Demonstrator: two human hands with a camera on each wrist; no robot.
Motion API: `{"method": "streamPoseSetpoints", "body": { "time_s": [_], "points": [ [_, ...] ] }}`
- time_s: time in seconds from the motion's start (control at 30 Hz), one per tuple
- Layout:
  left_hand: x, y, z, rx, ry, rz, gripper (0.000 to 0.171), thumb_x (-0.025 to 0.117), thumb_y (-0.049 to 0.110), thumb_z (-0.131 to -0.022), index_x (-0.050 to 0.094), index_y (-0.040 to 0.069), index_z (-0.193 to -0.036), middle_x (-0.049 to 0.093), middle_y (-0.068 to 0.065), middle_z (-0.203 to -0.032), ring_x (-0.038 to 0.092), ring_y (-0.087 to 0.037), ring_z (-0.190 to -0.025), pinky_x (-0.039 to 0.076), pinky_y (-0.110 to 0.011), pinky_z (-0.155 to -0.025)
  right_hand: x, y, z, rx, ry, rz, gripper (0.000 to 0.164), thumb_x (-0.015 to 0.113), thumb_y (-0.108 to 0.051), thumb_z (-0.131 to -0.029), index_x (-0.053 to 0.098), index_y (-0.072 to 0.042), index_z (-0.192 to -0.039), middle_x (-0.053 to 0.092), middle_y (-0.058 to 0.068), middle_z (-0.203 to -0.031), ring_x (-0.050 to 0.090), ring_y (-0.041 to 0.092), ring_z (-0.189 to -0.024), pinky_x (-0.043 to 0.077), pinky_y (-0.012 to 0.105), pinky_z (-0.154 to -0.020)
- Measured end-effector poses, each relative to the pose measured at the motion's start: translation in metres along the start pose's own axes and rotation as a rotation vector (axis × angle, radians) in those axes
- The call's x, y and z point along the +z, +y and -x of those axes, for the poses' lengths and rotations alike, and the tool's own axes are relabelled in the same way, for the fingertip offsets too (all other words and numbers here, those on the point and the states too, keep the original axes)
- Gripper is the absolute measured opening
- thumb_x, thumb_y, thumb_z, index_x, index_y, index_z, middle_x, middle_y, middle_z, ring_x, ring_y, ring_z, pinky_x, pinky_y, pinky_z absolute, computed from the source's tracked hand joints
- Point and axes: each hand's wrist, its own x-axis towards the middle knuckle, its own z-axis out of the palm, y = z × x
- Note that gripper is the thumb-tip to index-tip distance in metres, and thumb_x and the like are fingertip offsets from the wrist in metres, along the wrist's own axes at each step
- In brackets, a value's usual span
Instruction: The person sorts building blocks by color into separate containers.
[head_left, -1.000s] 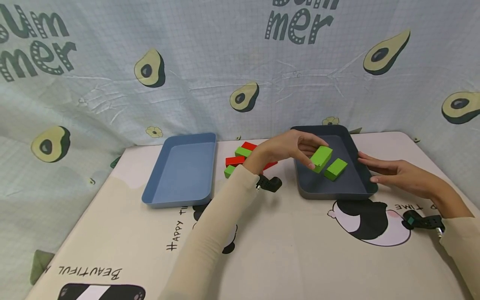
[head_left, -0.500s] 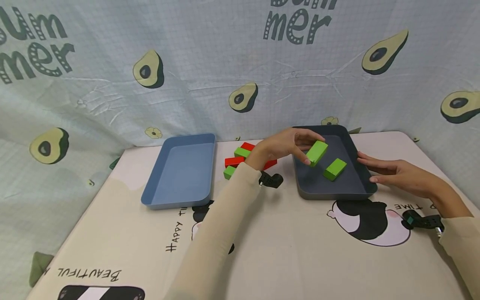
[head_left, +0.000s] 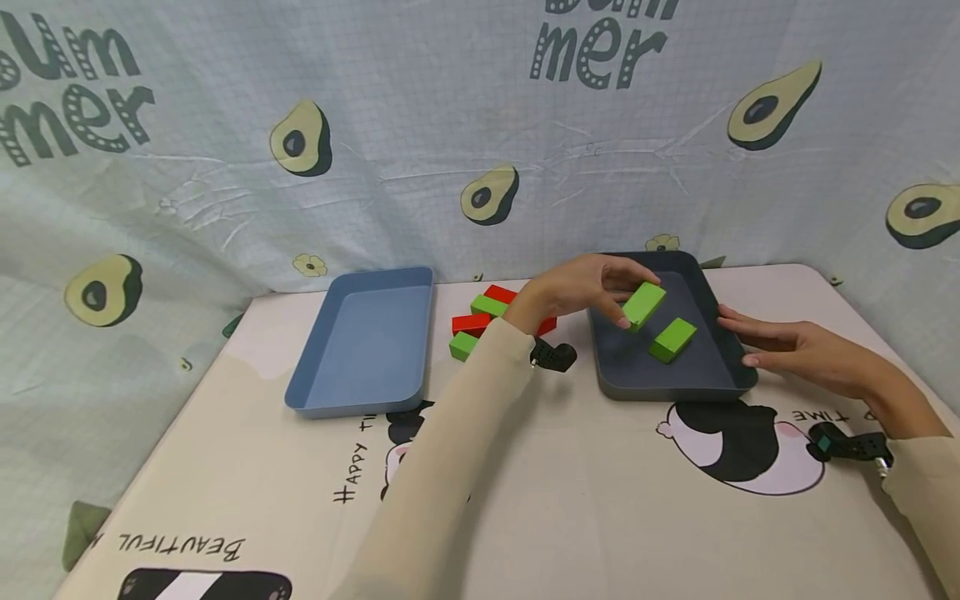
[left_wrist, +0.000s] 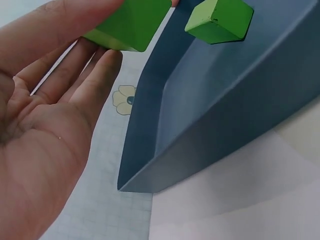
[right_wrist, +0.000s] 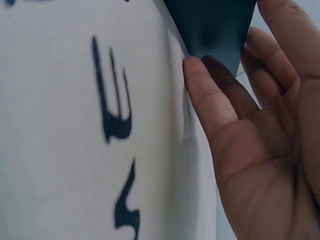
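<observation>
Above the dark grey tray (head_left: 622, 382), my left hand (head_left: 577, 287) pinches a green block (head_left: 645, 305) between thumb and fingers. In the left wrist view that block (left_wrist: 135, 25) is partly cut off by the top edge. A second green block (head_left: 672, 340) lies on the floor of the tray, apart from the held one. My right hand (head_left: 810, 354) is at the tray's right side, its fairly straight fingertips touching the outer wall; the right wrist view shows the fingers (right_wrist: 205, 90) against that wall (right_wrist: 215, 30).
A blue tray (head_left: 360, 342) stands to the left. Between the trays lies a small group of red blocks (head_left: 470, 324) and green blocks (head_left: 462, 345), partly hidden behind my left forearm. A patterned cloth (head_left: 405, 100) hangs behind the table.
The held green block has risen slightly and tilted in my left hand over the grey tray. The left forearm has shifted a little to the right. My right hand has stayed put.
</observation>
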Motion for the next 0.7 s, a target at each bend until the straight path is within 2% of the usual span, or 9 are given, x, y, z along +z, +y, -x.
{"method": "streamPoseSetpoints", "body": {
  "time_s": [0.27, 0.5, 0.7],
  "points": [
    [0.0, 0.004, -0.012, -0.044, -0.023, -0.009, 0.07, 0.076, -0.02, -0.077, 0.057, 0.0, -0.141, 0.056, -0.009, -0.148, 0.054, -0.012, -0.133, 0.051, -0.021, -0.101, 0.001, -0.001, -0.001, 0.014, -0.005, -0.018, 0.064, 0.068, -0.022, -0.099, 0.042, -0.02, -0.157, 0.024, -0.015, -0.166, 0.023, -0.027, -0.129, 0.035, 0.0, -0.091],
    [0.0, 0.004, -0.014, -0.073, -0.01, 0.014, 0.07, 0.075, -0.023, -0.075, 0.058, -0.002, -0.139, 0.058, -0.01, -0.146, 0.056, -0.013, -0.131, 0.05, -0.02, -0.102, 0.001, 0.0, -0.002, -0.002, -0.014, -0.06, 0.063, 0.067, -0.018, -0.099, 0.042, -0.018, -0.157, 0.023, -0.015, -0.166, 0.023, -0.026, -0.13, 0.035, 0.001, -0.093],
    [-0.001, 0.003, -0.017, -0.082, 0.001, -0.004, 0.067, 0.076, -0.021, -0.076, 0.06, -0.002, -0.138, 0.059, -0.009, -0.145, 0.057, -0.012, -0.129, 0.05, -0.019, -0.101, 0.0, 0.002, -0.001, -0.026, -0.019, -0.066, 0.063, 0.066, -0.015, -0.1, 0.042, -0.016, -0.157, 0.024, -0.017, -0.166, 0.023, -0.026, -0.131, 0.035, 0.001, -0.093]
  ]
}}
